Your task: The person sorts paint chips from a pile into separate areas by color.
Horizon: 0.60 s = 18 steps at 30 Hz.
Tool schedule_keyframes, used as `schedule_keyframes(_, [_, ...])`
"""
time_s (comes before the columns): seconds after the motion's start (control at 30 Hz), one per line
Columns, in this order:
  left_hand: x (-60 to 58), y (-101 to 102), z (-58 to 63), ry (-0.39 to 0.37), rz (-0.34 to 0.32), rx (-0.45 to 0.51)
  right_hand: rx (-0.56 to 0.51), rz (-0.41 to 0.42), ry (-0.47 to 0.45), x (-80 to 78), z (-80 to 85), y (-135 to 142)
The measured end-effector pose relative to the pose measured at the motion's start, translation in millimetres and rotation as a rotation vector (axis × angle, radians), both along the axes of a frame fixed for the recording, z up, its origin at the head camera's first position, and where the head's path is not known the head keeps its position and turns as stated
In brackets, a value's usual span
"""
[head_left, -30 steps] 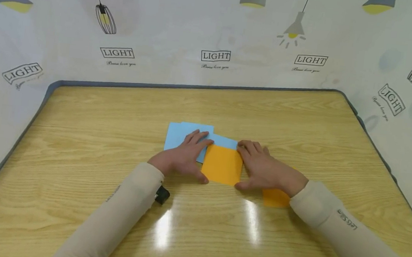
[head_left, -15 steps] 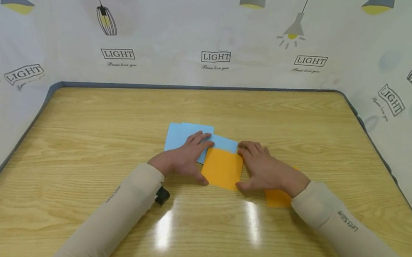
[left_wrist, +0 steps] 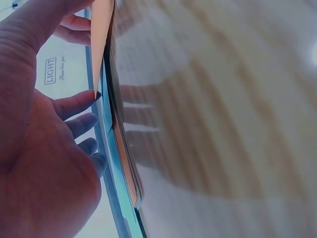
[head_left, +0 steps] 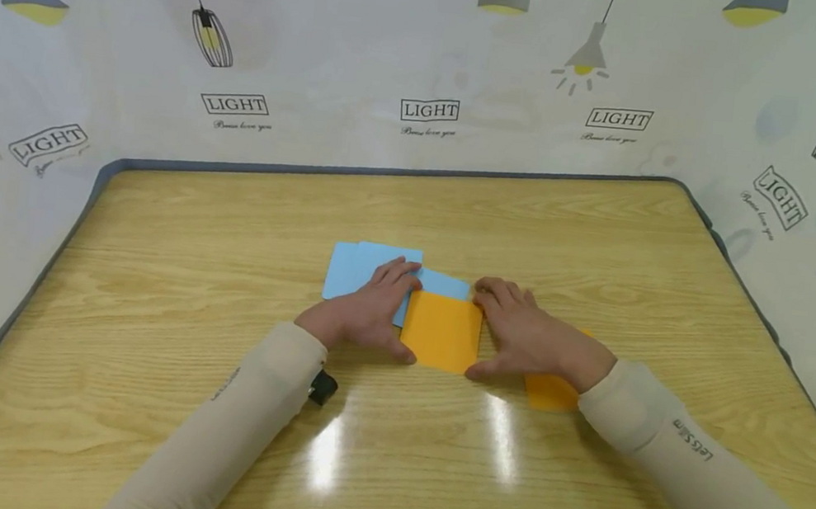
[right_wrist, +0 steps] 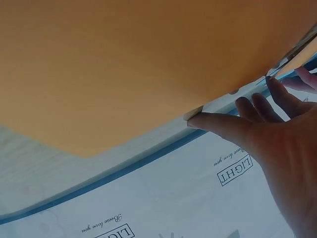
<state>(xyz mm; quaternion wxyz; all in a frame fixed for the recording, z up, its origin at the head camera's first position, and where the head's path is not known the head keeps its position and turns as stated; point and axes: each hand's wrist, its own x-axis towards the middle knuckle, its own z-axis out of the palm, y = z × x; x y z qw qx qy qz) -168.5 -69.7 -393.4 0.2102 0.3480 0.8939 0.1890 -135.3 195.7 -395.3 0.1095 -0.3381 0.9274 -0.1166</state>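
A square orange paper sheet (head_left: 441, 333) is held level between my two hands, in front of a blue sheet (head_left: 447, 284) whose far strip shows past it. My left hand (head_left: 376, 305) holds its left side, thumb at the near corner and fingers by the far one. On the right side my right hand (head_left: 522, 333) grips it the same way. In the left wrist view the held orange sheet (left_wrist: 102, 34) is raised above other sheets on the table. More blue sheets (head_left: 350, 269) overlap under and beside the left hand, partly hidden by it.
Another orange sheet (head_left: 548, 394) lies under the right wrist, mostly covered; it looms large in the right wrist view (right_wrist: 124, 74). A small black device (head_left: 322, 387) sits at the left wrist. Printed white sheeting (head_left: 340, 48) surrounds the wooden table (head_left: 231, 228) behind a dark edge.
The orange sheet shifts slightly towards me, then slightly back, and the visible blue strip beyond it widens and narrows. Both hands stay almost in place.
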Motion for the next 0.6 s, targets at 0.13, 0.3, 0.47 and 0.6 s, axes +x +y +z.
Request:
schedule_keyframes(0.13, [0.1, -0.1, -0.4, 0.000, -0.004, 0.010, 0.025, -0.005, 0.010, -0.7, -0.5, -1.1])
schedule_keyframes(0.3, [0.5, -0.7, -2.3, -0.008, 0.000, 0.003, 0.043, -0.003, 0.037, -1.2, -1.8, -2.5])
schedule_keyframes(0.47, [0.8, -1.5, -2.8, -0.031, 0.005, 0.011, 0.038, -0.009, 0.039, -2.0, -1.5, -3.3])
schedule_keyframes(0.6, [0.7, -2.7, -2.6, -0.045, 0.004, 0.021, 0.036, -0.012, 0.029, -2.5, -0.2, -3.6])
